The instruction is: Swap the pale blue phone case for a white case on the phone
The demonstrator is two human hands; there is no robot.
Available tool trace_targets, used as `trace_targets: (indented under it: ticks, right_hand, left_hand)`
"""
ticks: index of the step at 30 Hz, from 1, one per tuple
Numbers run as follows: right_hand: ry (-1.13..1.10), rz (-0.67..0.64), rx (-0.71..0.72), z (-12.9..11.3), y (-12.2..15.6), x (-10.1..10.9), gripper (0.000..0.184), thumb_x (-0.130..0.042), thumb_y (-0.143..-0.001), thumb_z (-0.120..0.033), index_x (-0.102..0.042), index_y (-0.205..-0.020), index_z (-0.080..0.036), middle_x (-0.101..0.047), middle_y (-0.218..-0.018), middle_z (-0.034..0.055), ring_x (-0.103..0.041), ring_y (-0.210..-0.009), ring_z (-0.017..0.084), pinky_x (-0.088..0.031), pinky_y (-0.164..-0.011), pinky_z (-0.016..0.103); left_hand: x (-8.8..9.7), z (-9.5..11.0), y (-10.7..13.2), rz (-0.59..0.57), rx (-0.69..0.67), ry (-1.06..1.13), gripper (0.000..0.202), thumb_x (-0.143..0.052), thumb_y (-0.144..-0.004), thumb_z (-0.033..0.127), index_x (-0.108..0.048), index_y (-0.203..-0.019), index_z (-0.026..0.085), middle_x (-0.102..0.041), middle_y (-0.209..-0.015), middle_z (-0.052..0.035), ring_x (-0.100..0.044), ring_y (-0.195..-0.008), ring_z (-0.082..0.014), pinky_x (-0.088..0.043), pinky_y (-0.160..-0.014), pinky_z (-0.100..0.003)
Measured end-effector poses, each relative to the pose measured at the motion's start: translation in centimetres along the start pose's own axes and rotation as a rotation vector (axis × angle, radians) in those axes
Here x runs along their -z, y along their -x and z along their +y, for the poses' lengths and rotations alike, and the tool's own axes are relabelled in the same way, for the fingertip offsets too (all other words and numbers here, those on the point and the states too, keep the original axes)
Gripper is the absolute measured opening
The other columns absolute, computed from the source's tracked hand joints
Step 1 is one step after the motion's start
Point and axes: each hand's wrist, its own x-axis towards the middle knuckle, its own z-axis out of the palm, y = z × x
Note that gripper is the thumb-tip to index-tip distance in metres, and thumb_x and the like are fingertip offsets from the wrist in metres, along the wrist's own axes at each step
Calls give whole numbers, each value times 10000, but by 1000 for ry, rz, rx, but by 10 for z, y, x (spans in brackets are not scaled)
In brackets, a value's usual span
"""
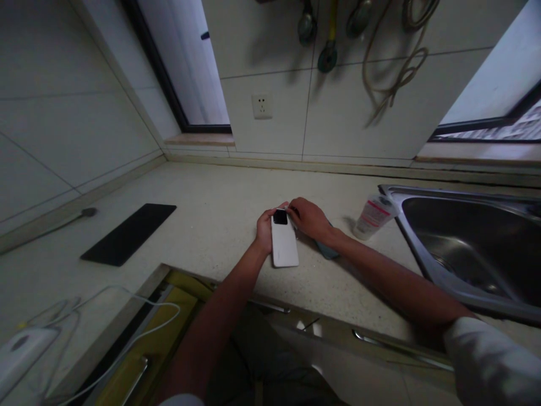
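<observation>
A white phone (284, 245) lies face down on the pale stone counter (211, 225), its black camera block (280, 217) at the far end. My left hand (265, 231) grips the phone's left edge near the top. My right hand (310, 218) rests at the phone's top right corner, fingertips bent onto the spot beside the camera block. Whether those fingers pinch something small I cannot tell. A dark teal cloth-like thing (327, 248) lies partly hidden under my right wrist.
A black flat slab (129, 234) lies on the counter to the left. A small white bottle with a red label (373, 216) stands by the steel sink (473, 248) at right. White cable (139, 321) and a white device (21, 352) at bottom left. Utensils and rope hang on the tiled wall.
</observation>
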Motion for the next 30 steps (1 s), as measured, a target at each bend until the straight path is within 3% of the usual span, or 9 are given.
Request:
trace_targets:
  ticks: [5, 10, 16, 20, 25, 30]
  right_hand:
    - [-22, 46, 67, -6, 2, 3, 246, -401, -1013, -226, -636, -1026, -157, -642, -1060, 120, -572, -946, 206, -423, -804, 299]
    - [-43, 65, 147, -16, 3, 6, 236, -428, -998, -198, -656, -1038, -155, -624, -1079, 133, -551, -977, 221, -431, -835, 321]
    - [-9, 63, 221, -25, 5, 3, 245, -462, -969, -142, -690, -1056, -161, -655, -1078, 132, -542, -988, 234, -421, -864, 346]
    - [36, -1, 250, -25, 5, 9, 236, -488, -964, -142, -708, -1047, -165, -670, -1084, 122, -551, -995, 231, -407, -854, 330]
    - [143, -81, 119, -17, 2, 24, 247, -464, -981, -192, -704, -1022, -152, -688, -1028, 141, -595, -964, 241, -418, -784, 322]
    - [213, -264, 55, -16, 5, 31, 247, -471, -941, -176, -700, -1026, -140, -729, -982, 164, -671, -849, 268, -420, -631, 322]
  left_hand:
    - [-5, 1, 6, -8, 35, 23, 350, -557, -838, 403, -702, -1040, 157, -739, -839, -97, -714, -773, -254, -543, -730, -370]
    - [-9, -2, 9, -20, 212, 43, 520, -548, -876, 625, -700, -979, 138, -726, -792, -112, -719, -756, -267, -541, -711, -375]
    - [-11, -5, 12, -6, 194, 24, 623, -496, -880, 706, -702, -1012, 133, -723, -764, -106, -723, -781, -265, -541, -716, -369]
    - [-11, -3, 12, 2, 184, 21, 683, -502, -843, 756, -702, -1027, 130, -723, -772, -113, -720, -776, -270, -541, -719, -374]
    - [-9, -2, 7, -28, 159, 11, 676, -418, -889, 736, -690, -1074, 146, -730, -814, -126, -718, -798, -282, -544, -717, -384]
    - [-8, -1, 7, -59, 73, 2, 673, -372, -917, 701, -640, -1238, 173, -742, -976, -145, -715, -900, -288, -544, -793, -409]
